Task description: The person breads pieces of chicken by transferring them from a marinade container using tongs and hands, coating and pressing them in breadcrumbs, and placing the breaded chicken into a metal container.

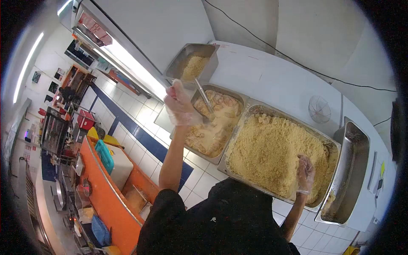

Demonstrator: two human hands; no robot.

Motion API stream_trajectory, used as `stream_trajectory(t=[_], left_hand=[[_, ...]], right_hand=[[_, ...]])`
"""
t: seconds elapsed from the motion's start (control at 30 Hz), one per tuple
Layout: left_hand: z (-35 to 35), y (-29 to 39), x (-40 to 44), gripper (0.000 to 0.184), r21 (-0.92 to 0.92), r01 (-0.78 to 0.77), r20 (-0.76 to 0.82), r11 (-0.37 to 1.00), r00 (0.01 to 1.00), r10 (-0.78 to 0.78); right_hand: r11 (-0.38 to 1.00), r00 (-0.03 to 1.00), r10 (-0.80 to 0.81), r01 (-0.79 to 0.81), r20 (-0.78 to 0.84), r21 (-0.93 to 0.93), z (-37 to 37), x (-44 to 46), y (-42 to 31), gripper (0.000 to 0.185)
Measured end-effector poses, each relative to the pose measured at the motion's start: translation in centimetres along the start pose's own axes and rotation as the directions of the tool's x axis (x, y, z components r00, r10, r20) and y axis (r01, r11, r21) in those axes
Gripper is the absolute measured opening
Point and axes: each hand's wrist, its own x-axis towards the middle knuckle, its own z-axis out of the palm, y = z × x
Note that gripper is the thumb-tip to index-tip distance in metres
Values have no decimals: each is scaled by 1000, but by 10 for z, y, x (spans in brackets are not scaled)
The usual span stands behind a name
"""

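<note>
Your gloved left hand (pixel 177 103) is clenched beside the batter-coated meat (pixel 219 127) near the centre; you cannot tell whether it grips the metal utensil (pixel 204 95). Your gloved right hand (pixel 305 173) curls loosely at the breading (pixel 272 148), lower right, its grasp unclear.

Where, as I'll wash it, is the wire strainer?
The wire strainer lies on the white counter, right of centre in the head view, just beyond the large crumb-filled tray.
</note>
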Motion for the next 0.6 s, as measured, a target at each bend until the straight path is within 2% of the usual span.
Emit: stream_trajectory(t=[0.03, 0.07, 0.17, 0.23, 0.27, 0.3, 0.37, 0.47, 0.5, 0.53, 0.57, 0.6], left_hand=[[-7, 13, -4, 44, 14, -25, -51, 1000, 998, 26], [-8, 4, -7, 42, 106, -27, -129, 994, 991, 40], [-23, -33, -12, 42, 154, -42, -77, 987, 996, 55], [-34, -77, -13, 43, 181, -101, -91, 978, 989, 119], [-41, -30, -28, 45, 115, -60, -46, 992, 997, 66], [-48, -18, -35, 43, 130, 2, -78, 992, 997, 8], [-55, 16, -46, 41, 145, -37, -77, 989, 996, 48], [-48, 11, -45, 41, 210, 48, -82, 976, 996, -31], [-41, 15, -45, 42, 233, -79, -69, 969, 993, 97], [-29, 2, -44, 44, 345, -88, -86, 935, 988, 125], [-18, -20, -44, 45, 452, -91, -98, 887, 984, 151], [-10, -35, -41, 45, 453, -81, -109, 888, 983, 146]], right_hand=[[999, 999, 21, -22, 41, 32, 1, 0, -5, 18], [999, 999, 16, -17, 40, 33, 4, 2, -8, 18], [1000, 999, 6, -6, 47, -13, 4, 3, -11, 19], [1000, 1000, -12, 12, 4, -27, 3, 1, -12, 24], [1000, 1000, -8, 8, -13, -18, 3, 1, -8, 24], [1000, 1000, -28, 27, -15, -11, -2, 0, -1, 24], [999, 999, -47, 47, -4, -8, -8, 2, 13, 24], [998, 1000, -3, 3, 13, -65, -5, 6, 18, 24], [999, 998, -51, 51, 34, 5, 0, 3, 11, 23], [992, 994, -100, 96, 51, 76, 3, 1, 6, 23], [992, 992, -106, 101, 62, 72, 6, 4, 7, 23], [992, 990, -123, 123, 73, 4, 10, 8, 11, 23]])
